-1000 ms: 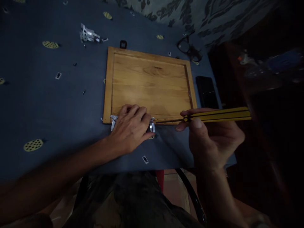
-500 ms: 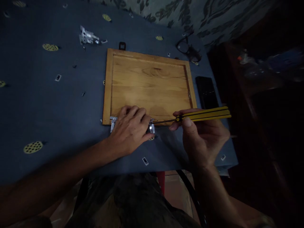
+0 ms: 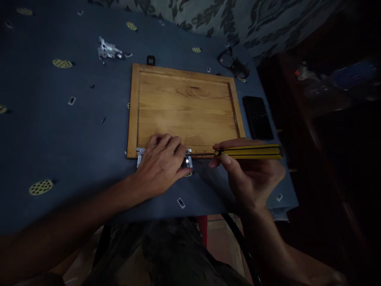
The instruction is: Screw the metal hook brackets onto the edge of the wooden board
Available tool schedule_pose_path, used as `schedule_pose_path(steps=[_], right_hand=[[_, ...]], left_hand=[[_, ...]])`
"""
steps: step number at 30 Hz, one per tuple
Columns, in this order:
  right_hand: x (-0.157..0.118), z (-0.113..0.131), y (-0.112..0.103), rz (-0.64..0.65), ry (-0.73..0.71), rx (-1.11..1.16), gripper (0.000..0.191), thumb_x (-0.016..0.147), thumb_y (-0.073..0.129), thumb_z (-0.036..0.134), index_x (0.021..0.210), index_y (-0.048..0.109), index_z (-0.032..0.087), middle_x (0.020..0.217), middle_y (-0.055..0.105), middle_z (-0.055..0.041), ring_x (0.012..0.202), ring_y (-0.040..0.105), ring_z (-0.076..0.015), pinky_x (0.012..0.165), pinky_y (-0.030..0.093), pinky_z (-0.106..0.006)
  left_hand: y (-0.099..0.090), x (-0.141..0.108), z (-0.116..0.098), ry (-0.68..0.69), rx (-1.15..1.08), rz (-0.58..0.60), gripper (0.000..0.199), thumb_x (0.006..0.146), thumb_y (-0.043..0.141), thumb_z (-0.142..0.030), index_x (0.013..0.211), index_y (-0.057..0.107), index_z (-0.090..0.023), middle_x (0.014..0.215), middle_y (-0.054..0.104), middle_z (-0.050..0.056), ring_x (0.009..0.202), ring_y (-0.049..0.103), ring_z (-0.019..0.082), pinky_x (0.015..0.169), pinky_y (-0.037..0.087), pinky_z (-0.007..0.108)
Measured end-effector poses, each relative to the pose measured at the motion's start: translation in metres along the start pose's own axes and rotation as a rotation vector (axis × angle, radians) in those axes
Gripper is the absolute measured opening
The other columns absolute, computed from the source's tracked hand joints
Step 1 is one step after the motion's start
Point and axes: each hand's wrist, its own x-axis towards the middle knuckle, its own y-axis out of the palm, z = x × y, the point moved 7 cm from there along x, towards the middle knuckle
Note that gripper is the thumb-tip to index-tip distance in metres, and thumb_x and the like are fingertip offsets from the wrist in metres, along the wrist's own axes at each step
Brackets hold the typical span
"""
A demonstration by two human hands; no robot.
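A wooden cabinet door [image 3: 187, 103] with a raised frame lies on the table. My left hand [image 3: 162, 163] is over its near edge, fingers bent and closed on a silver cabinet hinge [image 3: 188, 161]. Another silver metal piece [image 3: 140, 157] shows at the left of the hand; whether the two are joined is hidden under it. In my right hand [image 3: 253, 171] is a screwdriver with a yellow and black handle [image 3: 251, 151], gripped between thumb and fingers. Its thin shaft [image 3: 204, 153] points left along the door's edge toward the hinge. The hand and the hinge hide where the tip is.
Beyond the door's left corner lies a loose silver hinge [image 3: 109, 49], with small screws [image 3: 102, 119] scattered nearer. A dark square piece [image 3: 151, 60] touches the far edge. Glasses [image 3: 233, 63] and a black phone [image 3: 257, 117] are on the right. Blue patterned cloth [image 3: 74, 147] covers the table.
The screwdriver handle has swung from slanting upward to nearly level and has shifted slightly left with my right hand. My left hand stays on the hinge. The whole view has shifted slightly.
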Motion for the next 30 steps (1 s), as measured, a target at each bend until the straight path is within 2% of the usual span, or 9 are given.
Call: schedule_pose_path(steps=[3,5,7,10,12,15,23,27,30], right_hand=[[0.002,0.007,-0.001,-0.029,-0.095,-0.056,0.013,0.084,0.087,0.031,0.080,0.075,0.030,0.081,0.073,0.0009,0.074,0.072,-0.0204,0.069,0.061,-0.039],[0.002,0.006,0.000,-0.035,-0.082,-0.063,0.015,0.085,0.087,0.032,0.078,0.073,0.031,0.078,0.071,0.0008,0.075,0.071,-0.0215,0.071,0.061,-0.042],[0.001,0.002,0.000,-0.040,-0.015,-0.040,0.013,0.084,0.087,0.034,0.085,0.075,0.031,0.083,0.073,0.0005,0.073,0.070,-0.0205,0.065,0.061,-0.040],[-0.002,-0.003,0.000,-0.024,0.082,0.042,0.026,0.082,0.089,0.035,0.104,0.077,0.029,0.096,0.077,-0.0011,0.071,0.072,-0.0179,0.057,0.061,-0.034],[-0.004,-0.003,0.001,0.023,0.092,0.099,0.031,0.085,0.087,0.037,0.113,0.077,0.030,0.104,0.079,-0.0023,0.069,0.073,-0.0161,0.061,0.064,-0.033],[-0.005,-0.002,0.001,0.061,0.082,0.151,0.028,0.094,0.077,0.037,0.121,0.076,0.031,0.111,0.080,-0.0033,0.064,0.073,-0.0138,0.070,0.065,-0.035],[0.000,0.005,0.004,0.070,-0.009,0.026,0.007,0.092,0.080,0.033,0.095,0.081,0.027,0.090,0.081,-0.0009,0.056,0.069,-0.0147,0.065,0.061,-0.035],[0.001,0.012,-0.003,-0.076,-0.111,0.035,0.009,0.094,0.077,0.036,0.089,0.080,0.029,0.081,0.079,0.0004,0.062,0.072,-0.0171,0.066,0.061,-0.036],[0.001,0.010,-0.009,-0.169,-0.086,0.110,0.010,0.094,0.077,0.038,0.092,0.078,0.028,0.085,0.078,0.0013,0.054,0.068,-0.0132,0.057,0.058,-0.033]], left_hand=[[-0.001,0.000,0.000,0.003,0.000,0.001,0.031,0.092,0.081,-0.040,0.104,0.071,-0.014,0.103,0.072,0.008,0.104,0.065,0.029,0.093,0.047,0.044],[-0.001,0.001,0.000,-0.001,-0.002,0.009,0.031,0.092,0.080,-0.040,0.104,0.071,-0.014,0.104,0.072,0.009,0.105,0.065,0.029,0.093,0.047,0.044],[0.000,0.001,0.000,-0.001,-0.002,0.019,0.031,0.093,0.080,-0.040,0.105,0.071,-0.014,0.105,0.072,0.010,0.106,0.065,0.030,0.094,0.047,0.044],[0.000,0.000,0.000,0.001,0.001,0.022,0.032,0.092,0.080,-0.040,0.107,0.071,-0.013,0.105,0.073,0.010,0.106,0.065,0.030,0.094,0.047,0.045],[0.000,0.000,0.000,-0.006,0.004,0.015,0.032,0.093,0.079,-0.040,0.108,0.071,-0.013,0.106,0.073,0.010,0.106,0.065,0.030,0.094,0.047,0.044],[-0.001,0.000,0.000,-0.004,0.004,0.011,0.032,0.093,0.079,-0.039,0.108,0.071,-0.013,0.106,0.072,0.010,0.107,0.065,0.030,0.095,0.047,0.044],[-0.001,0.000,0.000,0.010,0.018,0.006,0.032,0.093,0.079,-0.040,0.106,0.070,-0.013,0.107,0.072,0.010,0.106,0.065,0.030,0.093,0.047,0.044],[0.001,-0.001,0.001,0.001,0.027,0.016,0.032,0.094,0.078,-0.042,0.106,0.070,-0.014,0.106,0.072,0.010,0.104,0.065,0.030,0.093,0.047,0.044],[0.000,-0.001,0.001,0.000,0.034,0.018,0.032,0.093,0.079,-0.042,0.106,0.070,-0.015,0.106,0.072,0.010,0.104,0.065,0.030,0.092,0.048,0.043]])
